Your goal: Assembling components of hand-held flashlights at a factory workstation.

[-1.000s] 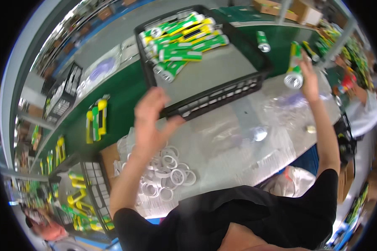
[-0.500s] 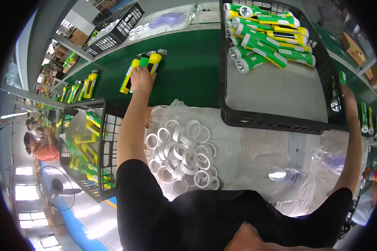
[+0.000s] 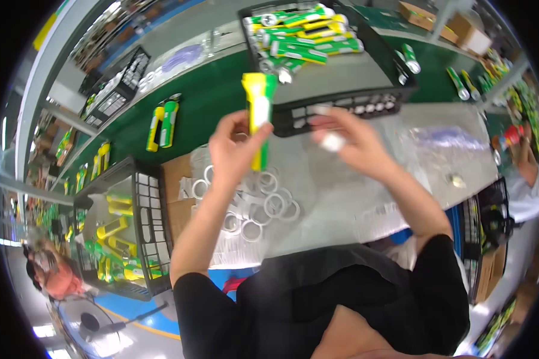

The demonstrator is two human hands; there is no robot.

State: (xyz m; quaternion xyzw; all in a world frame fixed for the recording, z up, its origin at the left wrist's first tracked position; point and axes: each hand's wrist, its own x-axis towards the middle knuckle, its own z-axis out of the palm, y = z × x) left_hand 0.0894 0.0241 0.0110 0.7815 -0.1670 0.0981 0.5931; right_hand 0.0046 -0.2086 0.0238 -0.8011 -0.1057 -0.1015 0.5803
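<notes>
My left hand (image 3: 236, 146) is closed around a yellow and green flashlight (image 3: 259, 113), held upright with its wide head up, above a pile of white rings (image 3: 275, 204). To the right, my right hand (image 3: 353, 143) is raised before the black crate's near wall. Its fingers are curled and blurred by motion, with a small white piece (image 3: 333, 142) at them; its exact kind is not clear. Two flashlights, a yellow one (image 3: 155, 128) and a green one (image 3: 169, 124), lie on the green belt (image 3: 206, 110) to the left.
Flashlights lie in the black crate (image 3: 341, 103) at the back. Another crate (image 3: 153, 221) of flashlights stands at left. A flashlight (image 3: 410, 58) rests right of the back crate. Clear plastic packaging (image 3: 443, 140) lies on the worktop at right. People are at work on both sides.
My left hand has come from the belt toward the middle with a flashlight. My right hand has swung in from the far right, beside the crate. The head view has shifted.
</notes>
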